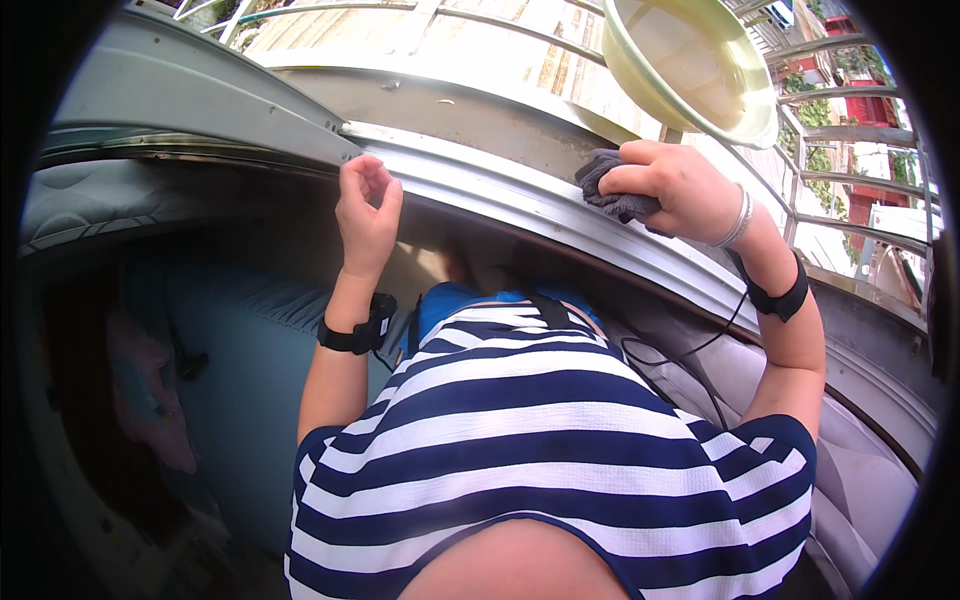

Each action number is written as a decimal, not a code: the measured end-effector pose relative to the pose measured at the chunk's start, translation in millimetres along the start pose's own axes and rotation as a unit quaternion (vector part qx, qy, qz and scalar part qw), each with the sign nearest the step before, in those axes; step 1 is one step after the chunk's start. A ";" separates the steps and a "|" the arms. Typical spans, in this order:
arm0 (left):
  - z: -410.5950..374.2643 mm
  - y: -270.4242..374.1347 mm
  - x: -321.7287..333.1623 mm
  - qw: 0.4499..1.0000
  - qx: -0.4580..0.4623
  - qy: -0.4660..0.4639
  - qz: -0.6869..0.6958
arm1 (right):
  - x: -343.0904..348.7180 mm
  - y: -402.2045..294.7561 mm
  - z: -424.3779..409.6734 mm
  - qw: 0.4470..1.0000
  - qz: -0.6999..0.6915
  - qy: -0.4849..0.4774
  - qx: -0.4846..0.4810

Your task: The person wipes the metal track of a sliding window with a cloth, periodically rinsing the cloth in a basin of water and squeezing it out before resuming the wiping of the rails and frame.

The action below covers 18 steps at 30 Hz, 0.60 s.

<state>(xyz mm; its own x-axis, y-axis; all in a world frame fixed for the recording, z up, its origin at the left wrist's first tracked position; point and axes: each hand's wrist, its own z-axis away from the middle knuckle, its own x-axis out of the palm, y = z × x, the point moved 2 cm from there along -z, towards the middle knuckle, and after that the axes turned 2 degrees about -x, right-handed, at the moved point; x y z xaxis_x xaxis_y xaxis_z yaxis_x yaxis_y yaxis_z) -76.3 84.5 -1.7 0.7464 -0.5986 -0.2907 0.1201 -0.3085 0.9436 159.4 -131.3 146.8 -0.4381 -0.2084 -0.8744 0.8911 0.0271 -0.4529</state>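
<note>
A crumpled dark grey cloth [616,184] is gripped in my right hand [671,187], above the outer side of a white metal window track [510,187]. My left hand [369,214] holds nothing; its fingers are loosely curled, with a gap between thumb and fingertips. It is at the inner edge of the track, close to the lower corner of a grey window sash frame [225,105]. Just beyond my right hand, a pale green plastic basin [622,56] holds cloudy water [686,52].
Metal railings [862,133] enclose the ledge outside the window. A grey sill [480,112] with small debris runs beyond the track. Curtain fabric [855,465] hangs at the right, near a black cable [701,349]. Behind me on the left lies a blue-covered bed [247,375].
</note>
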 end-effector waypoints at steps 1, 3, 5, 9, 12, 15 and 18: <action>-2.3 6.2 4.8 1.000 0.004 -0.011 0.000 | -15.6 0.2 6.0 0.999 -0.024 0.035 0.010; -6.9 20.6 15.1 0.999 0.014 -0.034 -0.001 | -43.6 5.3 20.8 0.992 -0.051 0.117 0.022; -11.4 31.2 26.3 0.998 0.041 -0.052 -0.002 | -67.1 16.3 36.3 0.961 -0.062 0.268 -0.007; -18.9 50.4 51.1 0.994 0.054 -0.099 -0.008 | -116.9 32.2 65.4 0.856 -0.163 0.487 0.060; -19.7 59.7 64.2 0.990 0.048 -0.130 -0.007 | -144.7 64.9 79.1 0.779 -0.213 0.586 0.067; -16.3 63.7 74.3 0.987 0.033 -0.156 -0.016 | -147.0 122.2 82.4 0.740 -0.244 0.622 0.077; -14.8 73.9 81.5 0.982 0.028 -0.181 -0.038 | -117.0 217.2 90.5 0.791 -0.208 0.535 0.211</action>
<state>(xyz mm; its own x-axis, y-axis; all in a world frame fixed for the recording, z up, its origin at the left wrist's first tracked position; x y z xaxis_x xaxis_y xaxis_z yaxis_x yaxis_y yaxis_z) 3.1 23.8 46.6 0.4538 -0.7929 -0.4065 0.1232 -0.3960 0.9099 414.9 -189.5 166.4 -0.3516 0.8393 -0.4146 0.5055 -0.2025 -0.8387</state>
